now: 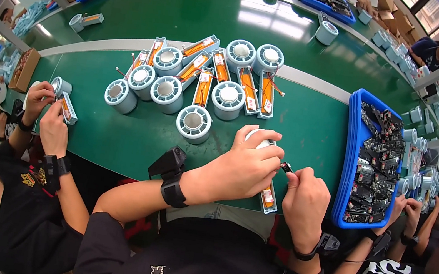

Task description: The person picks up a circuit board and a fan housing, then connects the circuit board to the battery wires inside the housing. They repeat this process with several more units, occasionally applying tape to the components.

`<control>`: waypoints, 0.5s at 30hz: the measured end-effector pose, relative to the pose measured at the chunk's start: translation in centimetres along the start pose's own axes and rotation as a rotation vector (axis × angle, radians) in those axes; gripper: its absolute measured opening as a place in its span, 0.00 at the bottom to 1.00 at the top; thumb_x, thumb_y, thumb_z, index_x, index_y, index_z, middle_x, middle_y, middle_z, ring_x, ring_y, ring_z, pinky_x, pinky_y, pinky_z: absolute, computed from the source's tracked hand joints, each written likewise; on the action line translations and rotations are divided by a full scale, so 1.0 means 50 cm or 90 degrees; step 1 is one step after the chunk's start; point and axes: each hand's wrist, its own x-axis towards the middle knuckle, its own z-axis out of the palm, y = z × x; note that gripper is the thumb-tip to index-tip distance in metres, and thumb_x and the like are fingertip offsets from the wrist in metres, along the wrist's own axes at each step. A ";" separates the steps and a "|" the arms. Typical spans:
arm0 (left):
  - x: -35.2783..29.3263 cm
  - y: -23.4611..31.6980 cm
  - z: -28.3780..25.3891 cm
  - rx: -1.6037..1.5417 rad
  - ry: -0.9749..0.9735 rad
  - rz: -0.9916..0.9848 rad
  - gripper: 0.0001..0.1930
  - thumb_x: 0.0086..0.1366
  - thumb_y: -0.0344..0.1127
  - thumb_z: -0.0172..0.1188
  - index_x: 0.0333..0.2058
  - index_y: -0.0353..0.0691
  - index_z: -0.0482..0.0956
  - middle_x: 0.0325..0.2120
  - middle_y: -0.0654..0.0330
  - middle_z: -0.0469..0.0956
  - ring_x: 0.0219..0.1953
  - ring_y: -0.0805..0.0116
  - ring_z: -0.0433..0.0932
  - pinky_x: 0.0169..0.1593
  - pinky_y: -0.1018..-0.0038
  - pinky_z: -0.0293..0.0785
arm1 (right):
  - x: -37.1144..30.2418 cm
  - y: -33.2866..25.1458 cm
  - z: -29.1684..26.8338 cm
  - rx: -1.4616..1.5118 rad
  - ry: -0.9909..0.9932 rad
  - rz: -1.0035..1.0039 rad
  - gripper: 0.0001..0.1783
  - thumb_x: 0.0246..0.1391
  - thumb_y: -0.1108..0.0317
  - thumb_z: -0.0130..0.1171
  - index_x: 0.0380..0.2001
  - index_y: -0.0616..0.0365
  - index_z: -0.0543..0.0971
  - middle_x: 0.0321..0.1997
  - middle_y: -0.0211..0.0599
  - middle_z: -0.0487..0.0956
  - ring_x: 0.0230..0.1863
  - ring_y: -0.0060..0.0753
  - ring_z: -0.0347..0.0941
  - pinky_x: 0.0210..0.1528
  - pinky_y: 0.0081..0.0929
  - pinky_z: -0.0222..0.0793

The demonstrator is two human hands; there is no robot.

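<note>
My left hand (243, 165) is closed over a light-blue handheld fan body (268, 201) near the table's front edge. Its round head is mostly covered by my fingers, while the handle with an orange battery pack shows below them. Just to the right, my right hand (306, 205) pinches a small black circuit board (286, 167) between thumb and finger, close to the fan body. Whether wires join the two cannot be made out. Beyond my hands stand several similar fan bodies (193, 124), round heads toward me, with orange batteries and thin wires in their handles.
A stack of blue trays (346, 166) filled with black circuit boards stands to the right on the green table (111, 147). A co-worker's hands (53, 125) hold another fan body at the left. Another co-worker's hands (406, 211) are right of the trays. A grey rail (317, 83) crosses behind.
</note>
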 end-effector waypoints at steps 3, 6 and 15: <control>-0.003 0.004 -0.004 -0.004 0.008 0.001 0.06 0.62 0.33 0.67 0.33 0.40 0.80 0.45 0.62 0.78 0.64 0.54 0.69 0.67 0.44 0.56 | -0.007 0.010 -0.001 0.074 -0.003 -0.010 0.08 0.65 0.73 0.58 0.33 0.62 0.70 0.26 0.48 0.77 0.25 0.49 0.75 0.26 0.41 0.68; -0.001 0.008 -0.010 -0.023 0.001 -0.003 0.07 0.62 0.34 0.68 0.32 0.39 0.80 0.46 0.62 0.78 0.64 0.53 0.69 0.66 0.44 0.57 | -0.009 0.015 0.005 0.230 -0.050 0.058 0.08 0.65 0.75 0.57 0.34 0.62 0.69 0.28 0.47 0.79 0.25 0.42 0.77 0.27 0.34 0.69; 0.008 0.007 -0.037 0.086 -0.052 0.045 0.04 0.59 0.28 0.66 0.33 0.37 0.81 0.48 0.60 0.78 0.64 0.52 0.70 0.66 0.48 0.62 | -0.030 0.013 0.027 0.485 -0.010 0.088 0.08 0.65 0.76 0.56 0.46 0.67 0.72 0.37 0.43 0.80 0.35 0.32 0.78 0.39 0.28 0.73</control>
